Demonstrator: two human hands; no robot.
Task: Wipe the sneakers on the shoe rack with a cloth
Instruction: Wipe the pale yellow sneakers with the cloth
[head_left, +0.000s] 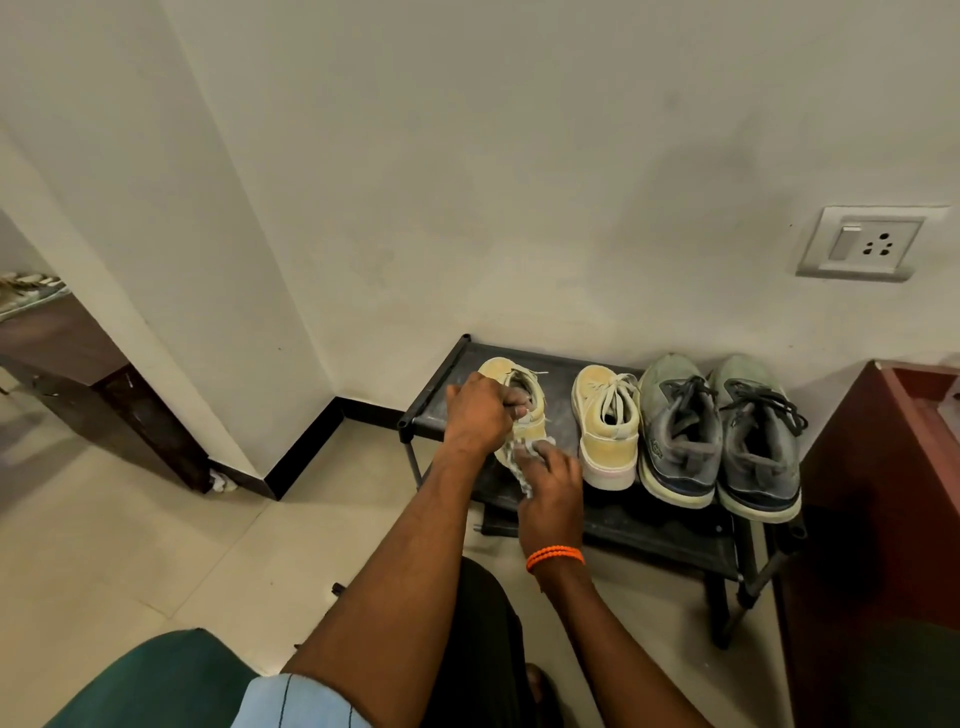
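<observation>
Sneaker (519, 400) gripped by left hand (480, 413) fingers curled at its collar; right hand (550, 480) fingers press cloth (519, 462) against it.

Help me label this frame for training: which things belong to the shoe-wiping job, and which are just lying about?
Part of the job:
- yellow sneaker, held by the left hand
- cloth, pressed to it by the right hand
- second yellow sneaker
- grey sneaker pair
- black shoe rack

Just there:
- wall socket
- red-brown cabinet
- orange wristband
</observation>
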